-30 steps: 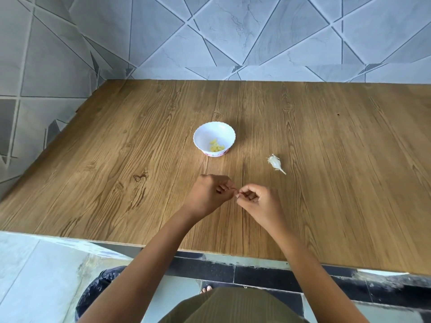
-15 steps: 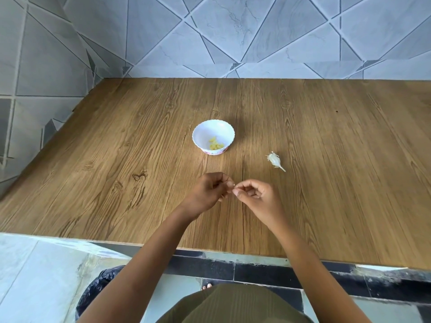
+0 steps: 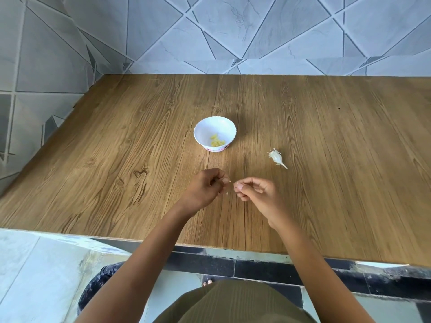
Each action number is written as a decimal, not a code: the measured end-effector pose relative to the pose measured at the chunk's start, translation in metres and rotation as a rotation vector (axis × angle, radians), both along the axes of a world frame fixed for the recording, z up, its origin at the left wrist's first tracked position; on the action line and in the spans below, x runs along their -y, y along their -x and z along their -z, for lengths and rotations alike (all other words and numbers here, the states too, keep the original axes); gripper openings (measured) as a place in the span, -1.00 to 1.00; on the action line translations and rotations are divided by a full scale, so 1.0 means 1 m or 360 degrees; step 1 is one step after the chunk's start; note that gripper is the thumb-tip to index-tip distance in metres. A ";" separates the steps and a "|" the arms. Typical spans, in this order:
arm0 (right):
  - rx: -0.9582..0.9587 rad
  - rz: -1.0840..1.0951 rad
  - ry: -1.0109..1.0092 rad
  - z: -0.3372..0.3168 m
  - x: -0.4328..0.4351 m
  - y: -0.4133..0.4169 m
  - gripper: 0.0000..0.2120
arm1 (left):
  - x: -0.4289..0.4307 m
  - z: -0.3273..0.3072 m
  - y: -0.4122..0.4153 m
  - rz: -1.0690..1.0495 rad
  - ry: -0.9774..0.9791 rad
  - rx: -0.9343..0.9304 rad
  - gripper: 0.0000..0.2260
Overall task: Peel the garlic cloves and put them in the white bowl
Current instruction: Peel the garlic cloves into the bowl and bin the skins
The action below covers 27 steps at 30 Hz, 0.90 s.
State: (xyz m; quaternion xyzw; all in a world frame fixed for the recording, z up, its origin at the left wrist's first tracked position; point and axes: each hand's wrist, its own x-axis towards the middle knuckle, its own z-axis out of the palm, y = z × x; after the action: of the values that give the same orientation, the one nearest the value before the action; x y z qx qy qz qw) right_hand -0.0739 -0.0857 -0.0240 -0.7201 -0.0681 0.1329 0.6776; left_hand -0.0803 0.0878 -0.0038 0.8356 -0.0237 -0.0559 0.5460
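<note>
- Bowl (image 3: 203, 129) stands beyond your left hand (image 3: 205, 187) and right hand (image 3: 258, 194), peeled cloves (image 3: 217, 142) inside.
- Garlic piece (image 3: 276, 157) lies right of it.
- Your fingers pinch narrowly; what, I cannot tell.

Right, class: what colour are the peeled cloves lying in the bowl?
Pale yellow cloves, against the white bowl; the head view shows them.

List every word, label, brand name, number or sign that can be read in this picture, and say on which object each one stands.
There is no readable text.
white bowl: a small pink pattern runs around its base, too small to tell whether it holds any letters.
wooden table, tiled wall, garlic bulb: no writing on them.
</note>
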 end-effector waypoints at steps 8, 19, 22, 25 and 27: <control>0.1093 0.0191 0.1000 0.020 0.008 0.003 -0.91 | -0.022 0.010 -0.020 -0.0374 -0.0564 0.0192 -0.94; 0.1088 0.0142 0.1292 0.030 0.008 0.006 -0.78 | -0.035 0.020 -0.033 -0.0347 -0.1135 0.0351 -0.89; 0.1055 0.0099 0.1315 0.028 0.009 0.009 -0.66 | -0.038 0.016 -0.031 -0.0348 -0.1010 0.0342 -0.88; 0.1042 0.0060 0.1310 0.027 0.011 0.011 -0.64 | -0.042 0.008 -0.028 -0.0396 -0.0829 0.0306 -0.85; 0.1023 0.0029 0.1270 0.027 0.012 0.011 -0.66 | -0.041 0.004 -0.024 -0.0415 -0.0787 0.0328 -0.83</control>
State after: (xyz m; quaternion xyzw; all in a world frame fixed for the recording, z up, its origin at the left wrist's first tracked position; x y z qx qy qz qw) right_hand -0.0848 -0.0976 -0.0514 -0.9278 -0.2107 -0.0854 0.2960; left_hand -0.0559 0.1291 -0.0075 0.9405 0.0428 0.0958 0.3233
